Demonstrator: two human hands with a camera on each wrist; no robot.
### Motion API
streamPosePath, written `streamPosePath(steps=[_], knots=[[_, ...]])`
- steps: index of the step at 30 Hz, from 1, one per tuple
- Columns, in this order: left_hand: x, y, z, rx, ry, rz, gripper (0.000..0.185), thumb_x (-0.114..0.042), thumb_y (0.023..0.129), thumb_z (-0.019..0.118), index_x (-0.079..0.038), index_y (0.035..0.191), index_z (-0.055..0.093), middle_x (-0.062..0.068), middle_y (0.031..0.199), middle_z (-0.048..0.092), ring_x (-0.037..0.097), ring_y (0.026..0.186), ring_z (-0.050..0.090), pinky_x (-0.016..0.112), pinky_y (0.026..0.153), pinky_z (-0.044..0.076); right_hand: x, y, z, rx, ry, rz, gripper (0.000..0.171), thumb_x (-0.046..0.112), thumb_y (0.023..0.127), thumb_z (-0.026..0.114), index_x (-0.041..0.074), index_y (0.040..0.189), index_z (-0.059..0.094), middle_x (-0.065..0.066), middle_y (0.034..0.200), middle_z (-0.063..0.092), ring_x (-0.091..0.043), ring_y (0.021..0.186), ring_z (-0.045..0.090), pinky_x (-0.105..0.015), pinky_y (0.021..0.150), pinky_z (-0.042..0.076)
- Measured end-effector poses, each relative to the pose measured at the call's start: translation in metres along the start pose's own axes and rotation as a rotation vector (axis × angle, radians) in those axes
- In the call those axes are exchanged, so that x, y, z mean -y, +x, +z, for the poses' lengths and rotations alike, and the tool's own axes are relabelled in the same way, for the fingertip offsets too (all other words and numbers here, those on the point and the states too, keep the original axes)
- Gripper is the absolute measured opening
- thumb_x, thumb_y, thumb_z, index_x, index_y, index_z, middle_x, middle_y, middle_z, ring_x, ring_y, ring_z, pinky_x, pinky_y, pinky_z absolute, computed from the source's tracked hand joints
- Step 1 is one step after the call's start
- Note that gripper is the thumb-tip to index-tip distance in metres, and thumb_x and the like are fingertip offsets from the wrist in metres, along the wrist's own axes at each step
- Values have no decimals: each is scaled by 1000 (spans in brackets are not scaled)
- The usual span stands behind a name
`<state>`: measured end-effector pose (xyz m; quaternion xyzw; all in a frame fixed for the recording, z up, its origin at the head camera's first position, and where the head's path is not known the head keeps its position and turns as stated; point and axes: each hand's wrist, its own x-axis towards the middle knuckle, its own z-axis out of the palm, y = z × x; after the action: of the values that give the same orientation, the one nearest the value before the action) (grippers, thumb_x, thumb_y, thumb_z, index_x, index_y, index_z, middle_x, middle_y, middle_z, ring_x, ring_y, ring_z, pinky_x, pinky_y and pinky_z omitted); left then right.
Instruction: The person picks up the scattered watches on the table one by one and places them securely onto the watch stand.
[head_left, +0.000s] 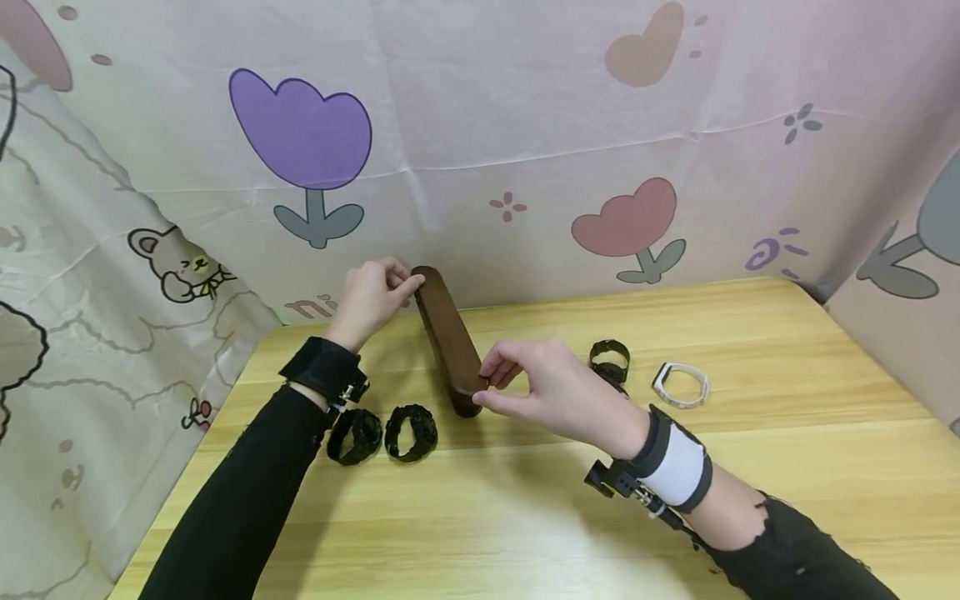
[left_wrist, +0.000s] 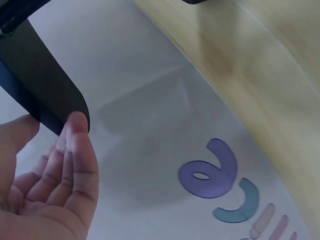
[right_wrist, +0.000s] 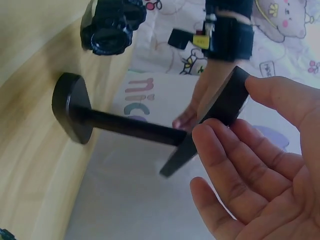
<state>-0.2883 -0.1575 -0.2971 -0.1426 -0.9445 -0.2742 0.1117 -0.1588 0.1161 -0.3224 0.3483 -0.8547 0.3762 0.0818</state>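
A dark brown bar-shaped display stand (head_left: pixel 448 337) stands near the table's back edge. In the right wrist view its top bar (right_wrist: pixel 220 110) sits on a thin post (right_wrist: pixel 130 127) above a round base (right_wrist: pixel 70 107). My left hand (head_left: pixel 372 298) holds the bar's far end, with fingertips (left_wrist: pixel 75 150) and thumb on either side of the bar (left_wrist: pixel 40 85). My right hand (head_left: pixel 547 383) pinches the near end between thumb and fingers (right_wrist: pixel 235 150). Two black watches (head_left: pixel 354 436) (head_left: pixel 411 432) lie left of the stand.
Right of the stand lie a black watch (head_left: pixel 609 360) and a white band (head_left: pixel 681 384). The wooden table (head_left: pixel 525 517) is enclosed by a flower-print cloth backdrop (head_left: pixel 525 150) at the back and sides. Black watches (right_wrist: pixel 112 22) show at the top of the right wrist view.
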Motion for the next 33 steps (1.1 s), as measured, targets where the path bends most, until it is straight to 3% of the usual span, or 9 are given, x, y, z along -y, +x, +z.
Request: streamPosePath(steps=[3,7,13,23,28,33], knots=[[-8,4,2,19,-3,22,26,-31,108,67,-7,101,74,13,87,78,26,76,77,32,66,56,5,1,2,21,-4,-32,16,25,94,84,16,103,73,10,92,78,-1,87,73,-24,80,62],[-19,8,5,64,-13,39,23,-28,108,68,-7,100,75,11,84,79,28,75,78,29,63,53,9,3,6,44,-10,-55,14,22,95,84,16,103,74,9,95,79,-2,89,74,-23,83,63],[-32,10,9,161,-25,96,24,-22,108,67,-4,120,77,12,99,83,29,84,81,38,75,64,11,6,10,68,-21,-90,12,19,97,81,14,107,76,5,101,81,-7,95,77,-28,89,65],[-48,1,7,265,-38,258,29,-25,109,66,-10,131,77,8,115,82,25,94,80,40,86,66,7,14,8,103,-44,-104,15,19,97,80,11,109,77,3,103,80,-10,97,76,-29,90,65],[-53,-18,-7,180,-35,269,28,-29,109,66,-10,124,77,7,113,81,23,95,79,41,88,66,-13,26,-20,43,-83,-43,15,14,96,81,9,110,77,-1,104,80,-15,99,75,-36,94,65],[-57,-58,-23,68,-3,256,37,-38,103,74,-6,123,75,10,109,81,23,92,78,40,83,67,-48,44,-47,-27,-180,14,33,7,93,81,1,124,71,-14,122,76,-30,111,74,-45,102,62]])
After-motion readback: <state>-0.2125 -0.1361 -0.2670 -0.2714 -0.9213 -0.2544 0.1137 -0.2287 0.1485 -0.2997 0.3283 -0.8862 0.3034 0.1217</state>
